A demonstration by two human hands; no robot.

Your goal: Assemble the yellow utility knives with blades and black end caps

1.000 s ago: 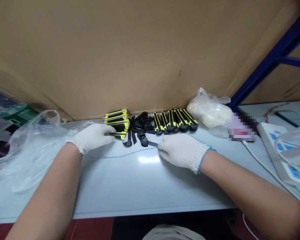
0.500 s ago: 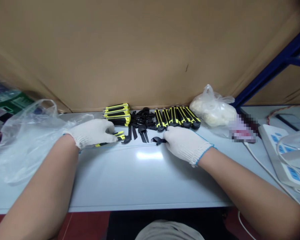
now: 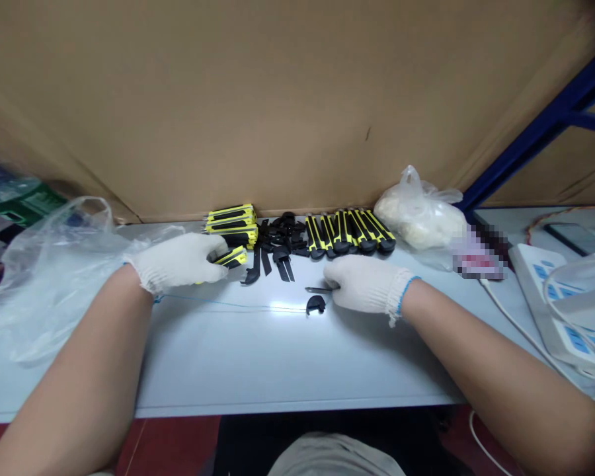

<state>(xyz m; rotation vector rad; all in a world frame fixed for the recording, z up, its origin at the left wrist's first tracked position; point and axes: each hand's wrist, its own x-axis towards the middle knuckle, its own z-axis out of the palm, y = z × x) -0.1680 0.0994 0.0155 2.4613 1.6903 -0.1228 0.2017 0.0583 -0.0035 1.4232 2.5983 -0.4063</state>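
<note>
My left hand (image 3: 183,261), in a white knitted glove, is closed around a yellow-and-black utility knife handle (image 3: 234,257) that points right. Pinched in my gloved right hand (image 3: 364,284) is a thin dark knife blade (image 3: 318,289), its free end pointing left. Just below that blade, a rounded black end cap (image 3: 316,304) lies on the table, apart from my fingers. Between the hands are loose black blades (image 3: 283,266) and a heap of black caps (image 3: 285,228). Yellow-and-black handles (image 3: 231,225) are stacked behind my left hand. Several knives with rounded black ends (image 3: 350,231) stand in a row behind my right hand.
A brown panel (image 3: 277,106) rises behind the white table (image 3: 258,370). Clear plastic bags (image 3: 59,284) spread at left. On the right are a tied bag with pale contents (image 3: 421,215), a power strip (image 3: 550,297), cables and a phone (image 3: 575,238).
The black end cap has left my right hand and now lies on the table, while a blade shows in my fingers. The handle in my left hand has tilted upward to the right.
</note>
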